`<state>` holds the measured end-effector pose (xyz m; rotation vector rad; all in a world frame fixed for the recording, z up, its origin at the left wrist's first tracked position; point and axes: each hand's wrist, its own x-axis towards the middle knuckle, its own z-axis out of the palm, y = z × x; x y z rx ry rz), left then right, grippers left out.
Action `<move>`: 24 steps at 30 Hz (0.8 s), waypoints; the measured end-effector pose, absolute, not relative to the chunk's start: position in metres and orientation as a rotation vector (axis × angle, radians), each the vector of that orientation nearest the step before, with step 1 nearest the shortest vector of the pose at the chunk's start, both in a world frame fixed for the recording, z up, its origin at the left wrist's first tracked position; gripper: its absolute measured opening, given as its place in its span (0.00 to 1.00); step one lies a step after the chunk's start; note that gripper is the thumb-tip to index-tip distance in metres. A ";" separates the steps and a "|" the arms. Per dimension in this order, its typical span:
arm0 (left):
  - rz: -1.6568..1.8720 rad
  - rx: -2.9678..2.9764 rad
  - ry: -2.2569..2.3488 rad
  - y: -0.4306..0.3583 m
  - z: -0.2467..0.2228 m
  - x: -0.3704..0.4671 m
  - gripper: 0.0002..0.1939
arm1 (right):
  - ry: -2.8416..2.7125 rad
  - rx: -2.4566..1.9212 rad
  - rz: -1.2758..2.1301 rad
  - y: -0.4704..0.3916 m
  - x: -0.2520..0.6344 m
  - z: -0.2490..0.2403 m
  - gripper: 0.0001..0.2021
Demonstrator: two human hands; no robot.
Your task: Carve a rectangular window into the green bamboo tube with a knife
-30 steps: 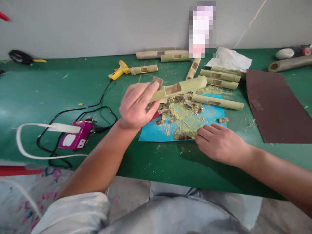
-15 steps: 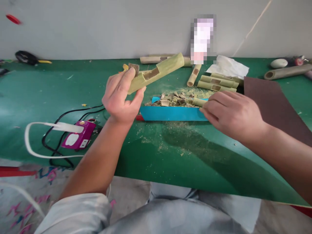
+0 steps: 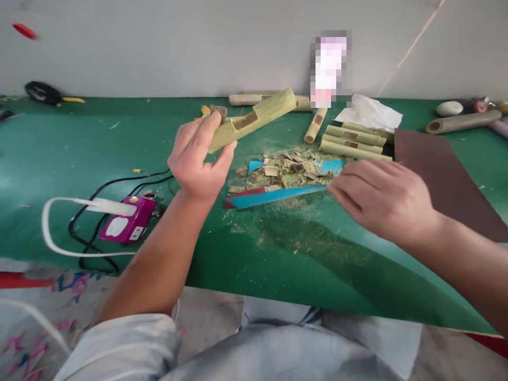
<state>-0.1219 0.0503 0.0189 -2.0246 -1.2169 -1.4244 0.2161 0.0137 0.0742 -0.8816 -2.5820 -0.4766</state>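
My left hand (image 3: 200, 151) is closed around a green bamboo tube (image 3: 264, 114) that tilts up to the right, its cut notch facing up. A small brown, rough-looking piece (image 3: 219, 113) sits by the fingertips of this hand. My right hand (image 3: 381, 193) pinches the right end of a thin blue strip (image 3: 278, 197) with red at its left end; its fingertips are partly hidden. Behind the strip, bamboo chips and shavings (image 3: 291, 165) lie heaped on another blue piece (image 3: 333, 166).
Several notched bamboo tubes (image 3: 351, 144) lie behind my right hand, near white tissue (image 3: 369, 112) and a brown sheet (image 3: 444, 182). A blurred-out upright object (image 3: 330, 69) leans on the wall. A purple power socket (image 3: 129, 219) with cables sits left on the green table (image 3: 246, 259).
The blue strip has tipped and its left end has come nearer me, uncovering more chips. The bamboo end beside my right hand is gone from there; another tube shows with the stack. My left hand is nearly still.
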 end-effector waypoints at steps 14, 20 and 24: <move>-1.252 -2.012 -1.265 0.046 0.018 -0.108 0.20 | -2.808 -0.431 -0.396 -0.020 0.236 0.012 0.06; -1.258 -2.093 -1.274 0.046 0.014 -0.106 0.20 | -2.892 -0.410 -0.351 -0.025 0.230 0.006 0.12; -1.261 -2.143 -1.244 0.046 0.011 -0.104 0.22 | -2.845 -0.462 -0.322 -0.028 0.222 0.001 0.12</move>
